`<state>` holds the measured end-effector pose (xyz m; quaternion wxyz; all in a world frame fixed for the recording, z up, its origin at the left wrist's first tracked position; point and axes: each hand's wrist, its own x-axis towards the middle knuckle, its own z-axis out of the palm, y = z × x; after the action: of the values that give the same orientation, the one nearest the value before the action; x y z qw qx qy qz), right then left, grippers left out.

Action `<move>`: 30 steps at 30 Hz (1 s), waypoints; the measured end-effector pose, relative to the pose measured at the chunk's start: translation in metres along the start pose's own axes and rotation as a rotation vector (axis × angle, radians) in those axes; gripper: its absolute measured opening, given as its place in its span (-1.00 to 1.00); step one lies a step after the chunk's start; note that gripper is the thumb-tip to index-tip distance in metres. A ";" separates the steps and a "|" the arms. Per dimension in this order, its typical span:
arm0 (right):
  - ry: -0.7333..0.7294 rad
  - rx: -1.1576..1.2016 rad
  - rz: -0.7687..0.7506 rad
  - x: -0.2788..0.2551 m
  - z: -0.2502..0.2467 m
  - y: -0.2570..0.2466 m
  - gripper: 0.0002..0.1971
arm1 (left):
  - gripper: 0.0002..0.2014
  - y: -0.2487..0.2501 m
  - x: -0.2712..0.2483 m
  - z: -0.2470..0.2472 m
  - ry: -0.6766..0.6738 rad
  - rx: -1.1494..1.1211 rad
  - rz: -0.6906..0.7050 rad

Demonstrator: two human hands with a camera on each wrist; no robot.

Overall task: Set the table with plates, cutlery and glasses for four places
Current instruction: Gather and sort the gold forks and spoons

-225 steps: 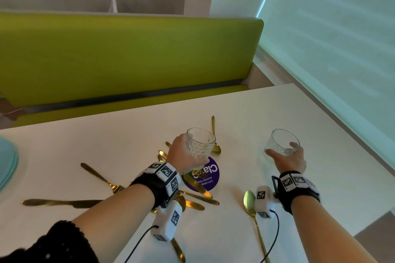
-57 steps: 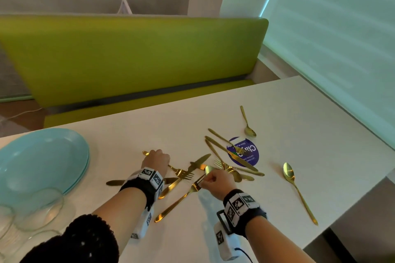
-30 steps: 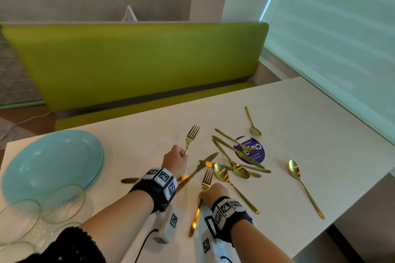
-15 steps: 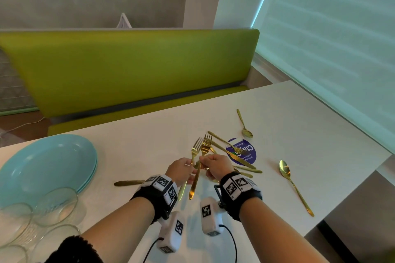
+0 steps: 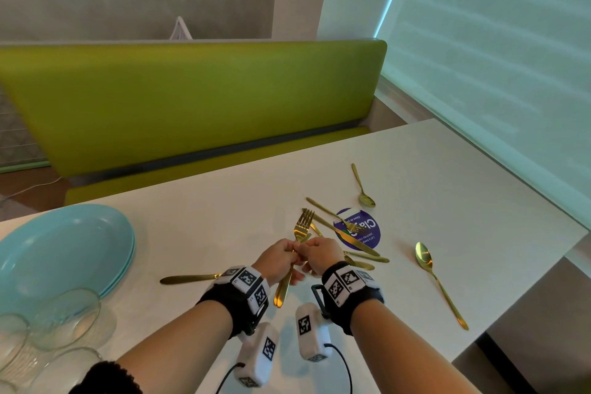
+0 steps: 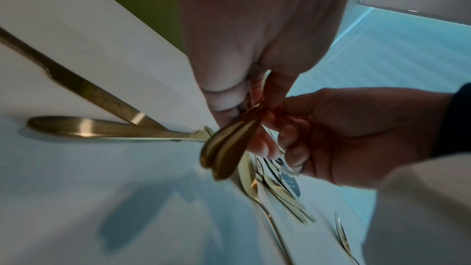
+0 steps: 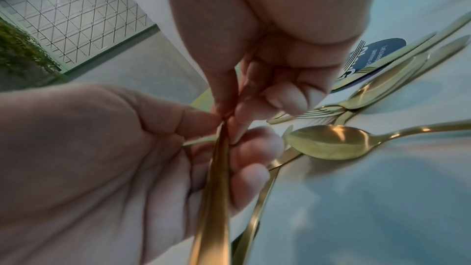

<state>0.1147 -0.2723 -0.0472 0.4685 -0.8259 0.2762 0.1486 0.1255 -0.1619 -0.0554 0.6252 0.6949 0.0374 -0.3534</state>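
Two gold forks (image 5: 300, 227) are held together above the white table (image 5: 447, 201), tines up and away from me, handles (image 6: 226, 146) pointing back at me. My left hand (image 5: 287, 253) curls its fingers round the handles (image 7: 216, 198). My right hand (image 5: 308, 248) pinches the same forks between thumb and fingers (image 7: 285, 96). The hands touch each other. More gold cutlery (image 5: 348, 240) lies just right of them in a loose heap. Stacked light-blue plates (image 5: 57, 253) and clear glasses (image 5: 64, 317) sit at the left.
A gold knife (image 5: 188, 279) lies left of my hands. A large spoon (image 5: 435, 278) lies near the table's right edge and a small spoon (image 5: 363, 189) farther back. A purple round sticker (image 5: 367, 233) sits under the heap. A green bench (image 5: 192, 99) stands behind the table.
Each hand lifted a fork off the table. The hands came together, and the two forks now overlap as one bundle held by both hands.
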 end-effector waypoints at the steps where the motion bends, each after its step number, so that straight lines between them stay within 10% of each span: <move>1: -0.002 -0.001 0.001 0.002 -0.001 0.000 -0.75 | -0.84 0.000 0.001 0.000 0.005 0.010 0.002; 13: 0.184 -0.478 -0.014 0.055 -0.069 0.010 -0.86 | -0.75 0.003 0.034 -0.016 0.226 0.116 -0.020; 30: -0.011 -1.083 0.002 0.082 -0.071 0.048 -0.75 | -0.77 0.004 0.051 -0.018 0.262 0.134 -0.049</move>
<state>0.1512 -0.3791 -0.0848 -0.0227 -0.9481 0.1584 0.2747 0.1733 -0.1661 -0.0800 0.5582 0.7741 0.1122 -0.2766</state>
